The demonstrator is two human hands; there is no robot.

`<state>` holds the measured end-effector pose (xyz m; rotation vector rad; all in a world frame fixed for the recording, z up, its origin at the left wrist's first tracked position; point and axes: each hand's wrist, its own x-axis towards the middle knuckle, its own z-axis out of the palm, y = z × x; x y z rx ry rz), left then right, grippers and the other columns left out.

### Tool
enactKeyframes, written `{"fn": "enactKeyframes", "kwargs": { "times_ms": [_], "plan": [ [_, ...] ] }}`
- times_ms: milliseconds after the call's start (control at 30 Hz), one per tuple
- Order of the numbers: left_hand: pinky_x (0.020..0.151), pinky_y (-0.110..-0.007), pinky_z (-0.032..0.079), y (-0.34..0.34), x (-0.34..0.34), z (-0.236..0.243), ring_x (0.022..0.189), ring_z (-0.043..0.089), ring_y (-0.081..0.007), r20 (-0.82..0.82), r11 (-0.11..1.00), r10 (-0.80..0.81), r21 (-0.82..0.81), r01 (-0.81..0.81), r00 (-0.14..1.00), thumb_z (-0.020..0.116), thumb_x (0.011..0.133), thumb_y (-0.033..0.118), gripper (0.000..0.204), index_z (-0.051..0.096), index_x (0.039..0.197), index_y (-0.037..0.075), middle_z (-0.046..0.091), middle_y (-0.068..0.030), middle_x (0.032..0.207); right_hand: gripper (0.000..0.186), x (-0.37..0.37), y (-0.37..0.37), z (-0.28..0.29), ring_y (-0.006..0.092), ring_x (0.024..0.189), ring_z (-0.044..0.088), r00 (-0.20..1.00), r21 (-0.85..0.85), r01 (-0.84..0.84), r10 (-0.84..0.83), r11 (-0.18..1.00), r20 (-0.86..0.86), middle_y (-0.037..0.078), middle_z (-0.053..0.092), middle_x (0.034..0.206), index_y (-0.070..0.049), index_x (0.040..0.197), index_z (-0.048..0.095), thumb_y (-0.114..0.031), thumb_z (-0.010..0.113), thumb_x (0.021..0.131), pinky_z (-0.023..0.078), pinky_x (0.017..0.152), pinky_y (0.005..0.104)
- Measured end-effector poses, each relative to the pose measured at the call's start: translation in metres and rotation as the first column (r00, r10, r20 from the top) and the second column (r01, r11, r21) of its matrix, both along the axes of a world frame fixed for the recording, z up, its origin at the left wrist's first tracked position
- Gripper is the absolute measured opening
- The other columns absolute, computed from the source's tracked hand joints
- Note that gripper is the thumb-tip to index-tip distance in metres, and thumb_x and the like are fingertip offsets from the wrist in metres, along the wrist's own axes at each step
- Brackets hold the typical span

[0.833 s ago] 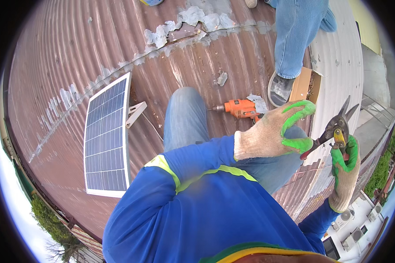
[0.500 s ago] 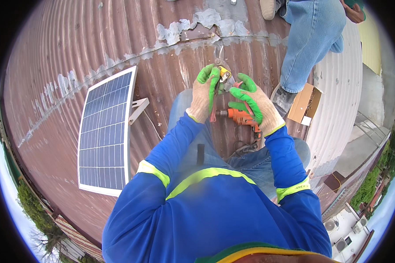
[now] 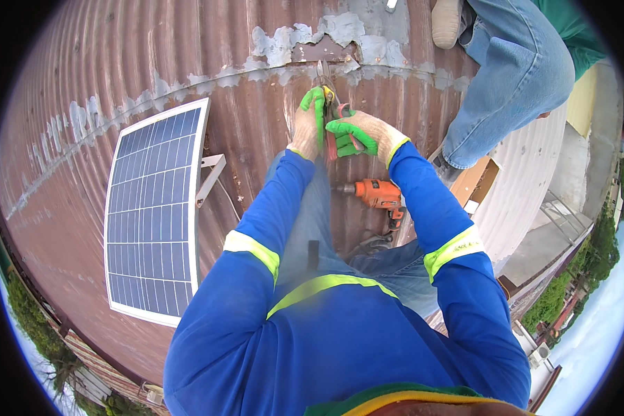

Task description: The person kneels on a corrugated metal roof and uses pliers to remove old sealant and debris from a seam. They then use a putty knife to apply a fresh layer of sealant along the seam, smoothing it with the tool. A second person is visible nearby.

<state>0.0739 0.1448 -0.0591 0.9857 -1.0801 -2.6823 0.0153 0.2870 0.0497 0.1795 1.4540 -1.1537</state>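
A pair of tin snips (image 3: 323, 72) with red handles points away from me, its metal jaws above the brown corrugated roof. My left hand (image 3: 309, 123), in a cream and green work glove, is closed at the snips' left side. A small yellow part (image 3: 328, 91) shows at its fingertips; whether it belongs to the snips I cannot tell. My right hand (image 3: 365, 134), gloved alike, has its fingers curled around the red handles from the right. Below the hands an orange power drill (image 3: 379, 194) lies on the roof between my legs.
A solar panel (image 3: 152, 215) stands tilted on a white bracket (image 3: 210, 179) to my left. Another person's jeans-clad leg (image 3: 503, 90) is close on the right, beside an open cardboard box (image 3: 475, 182). Peeling grey sealant (image 3: 347, 29) lines the roof seam ahead.
My right hand has come left, closer to my left hand, and its fingers have closed in. The snips' spread handles are nearer together. The other person's leg appears lower and farther right.
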Motion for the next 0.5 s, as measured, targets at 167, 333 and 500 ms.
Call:
{"fn": "enactKeyframes", "kwargs": {
  "times_ms": [167,333,500],
  "plan": [
    [0.081,-0.035,0.061,0.005,-0.012,0.008,0.093,0.070,-0.0168,0.014,0.995,-0.096,0.012,0.095,0.995,0.075,0.105,0.043,0.045,0.060,0.133,0.011,0.070,-0.0036,0.106,0.034,-0.027,-0.014,-0.003,0.0215,0.071,0.067,0.892,0.319,-0.365,0.427,0.875,-0.148,0.013,0.080,0.087,-0.004,0.099,0.074,-0.036,0.063,0.098,0.054,0.067,0.0325],
    [0.073,-0.033,0.057,0.002,-0.024,0.023,0.084,0.067,-0.0133,0.119,0.995,-0.087,-0.030,0.091,0.989,0.080,0.102,0.039,0.042,0.059,0.121,0.009,0.069,-0.0043,0.095,0.045,-0.036,-0.025,-0.001,0.0209,0.067,0.063,0.697,0.317,-0.574,0.654,0.755,-0.295,0.009,0.075,0.069,-0.004,0.087,0.074,-0.044,0.056,0.097,0.050,0.064,0.0347],
    [0.070,-0.032,0.053,0.001,-0.036,0.041,0.080,0.063,-0.0123,0.259,0.941,-0.074,-0.302,0.153,0.963,0.083,0.100,0.036,0.040,0.060,0.116,0.006,0.066,-0.0027,0.091,0.047,-0.038,-0.031,0.001,0.0195,0.066,0.062,0.805,0.340,-0.443,0.535,0.830,-0.256,0.008,0.075,0.068,-0.004,0.076,0.073,-0.044,0.056,0.095,0.049,0.063,0.0350]
  ]
}}
